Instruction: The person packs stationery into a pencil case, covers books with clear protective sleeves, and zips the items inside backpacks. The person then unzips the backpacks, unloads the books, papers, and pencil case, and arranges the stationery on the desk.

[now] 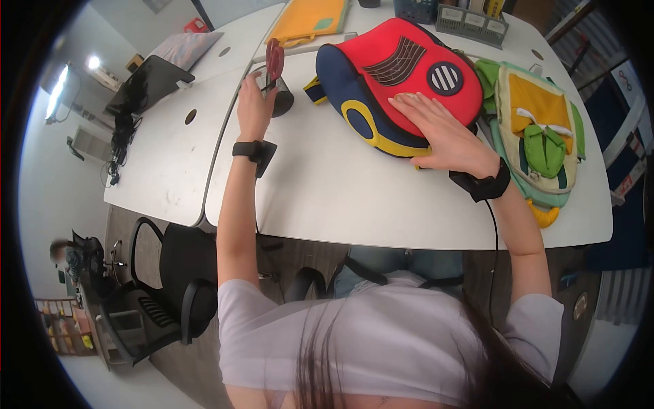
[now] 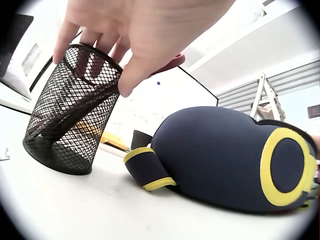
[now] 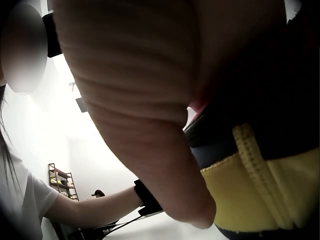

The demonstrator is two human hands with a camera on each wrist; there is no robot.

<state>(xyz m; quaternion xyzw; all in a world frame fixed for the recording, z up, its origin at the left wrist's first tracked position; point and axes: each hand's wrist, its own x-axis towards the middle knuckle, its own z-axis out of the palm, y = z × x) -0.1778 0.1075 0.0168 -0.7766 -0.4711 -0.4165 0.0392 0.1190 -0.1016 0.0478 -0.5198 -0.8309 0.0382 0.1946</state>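
A black mesh cup (image 1: 283, 102) (image 2: 75, 115) leans at a tilt over the white table, its rim pinched between the thumb and fingers of the left hand (image 1: 255, 109) (image 2: 145, 30). Red-handled scissors (image 1: 274, 60) stand in the cup. To its right lies a red and navy backpack (image 1: 436, 51) (image 2: 215, 155) with yellow trim (image 3: 250, 195). Across the backpack's red front the right hand (image 1: 446, 136) (image 3: 135, 105) rests with fingers extended, beside a round striped patch. The right wrist view is dark and shows mostly the hand's near side.
A green and cream backpack (image 1: 538, 129) touches the red one's right side. Behind are an orange pouch (image 1: 310, 20) and a grey basket (image 1: 470, 26). A black monitor (image 1: 153, 82) with cables stands on the left table; an office chair (image 1: 194, 273) is below it.
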